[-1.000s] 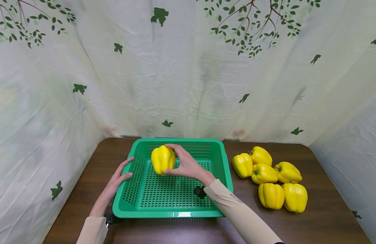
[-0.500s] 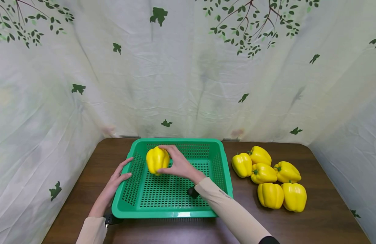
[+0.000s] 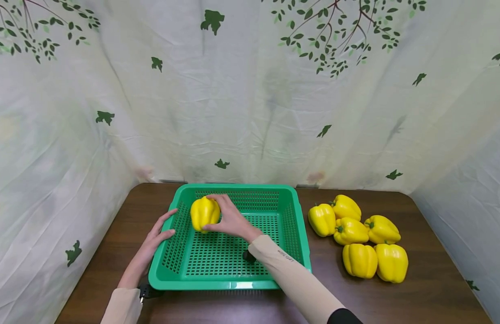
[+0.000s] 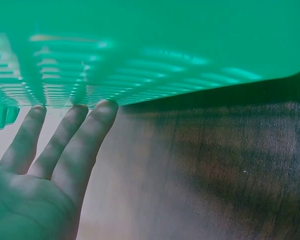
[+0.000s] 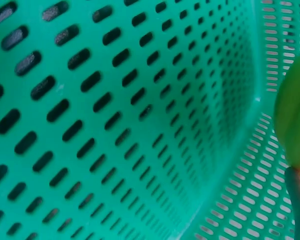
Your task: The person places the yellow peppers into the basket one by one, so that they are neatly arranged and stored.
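A yellow bell pepper (image 3: 202, 215) is low in the left part of a green plastic basket (image 3: 217, 285) with slotted walls and floor. My right hand (image 3: 234, 222) grips it from the right, thumb on the near side and fingers at the far side. In the right wrist view the pepper (image 5: 296, 115) and a fingertip show at the right edge. My left hand (image 3: 152, 240) rests at the basket's left rim, fingers extended. From the left wrist view, straight fingers (image 4: 82, 150) touch the basket's outer wall (image 4: 140, 80) from outside.
Several yellow bell peppers (image 3: 351, 231) lie grouped on the brown wooden table (image 3: 432, 252), right of the basket. Behind the table hangs a pale curtain (image 3: 250, 112) with leaf prints. A small black camera (image 3: 248, 256) sits at the right wrist.
My right hand has moved left and slightly down with the bell pepper, deeper toward the basket's left wall. My left hand stays at the rim. The grouped bell peppers have not moved.
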The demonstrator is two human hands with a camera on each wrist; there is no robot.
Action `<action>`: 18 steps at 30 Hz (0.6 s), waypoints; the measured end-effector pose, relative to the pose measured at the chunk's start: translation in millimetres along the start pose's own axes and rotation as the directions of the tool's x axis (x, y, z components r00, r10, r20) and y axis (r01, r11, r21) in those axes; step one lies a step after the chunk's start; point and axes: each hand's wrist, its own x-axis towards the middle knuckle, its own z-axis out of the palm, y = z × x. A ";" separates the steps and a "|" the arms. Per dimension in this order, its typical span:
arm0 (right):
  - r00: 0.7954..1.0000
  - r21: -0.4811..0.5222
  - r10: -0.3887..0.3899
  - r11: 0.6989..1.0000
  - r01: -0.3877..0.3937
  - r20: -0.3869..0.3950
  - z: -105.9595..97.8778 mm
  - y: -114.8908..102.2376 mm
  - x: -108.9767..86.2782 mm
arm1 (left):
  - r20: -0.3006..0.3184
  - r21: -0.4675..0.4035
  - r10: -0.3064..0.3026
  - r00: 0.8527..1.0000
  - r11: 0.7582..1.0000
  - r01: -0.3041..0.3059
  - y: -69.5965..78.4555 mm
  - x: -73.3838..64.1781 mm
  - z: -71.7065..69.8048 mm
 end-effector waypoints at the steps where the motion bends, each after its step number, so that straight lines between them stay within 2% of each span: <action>1: 1.000 -0.002 0.000 1.000 0.000 0.000 1.6 0.0 0.9 | -0.002 -0.004 -0.002 1.000 1.000 0.002 -0.2 0.1 -0.3; 11: 0.999 -0.007 0.040 0.999 -0.040 0.011 13.2 3.5 6.6 | -0.003 -0.009 0.006 1.000 1.000 -0.006 -1.0 2.1 -0.9; 18: 0.998 -0.056 0.054 0.997 -0.052 0.025 20.9 0.1 9.0 | -0.001 -0.015 -0.005 1.000 1.000 0.005 -1.8 1.8 -2.0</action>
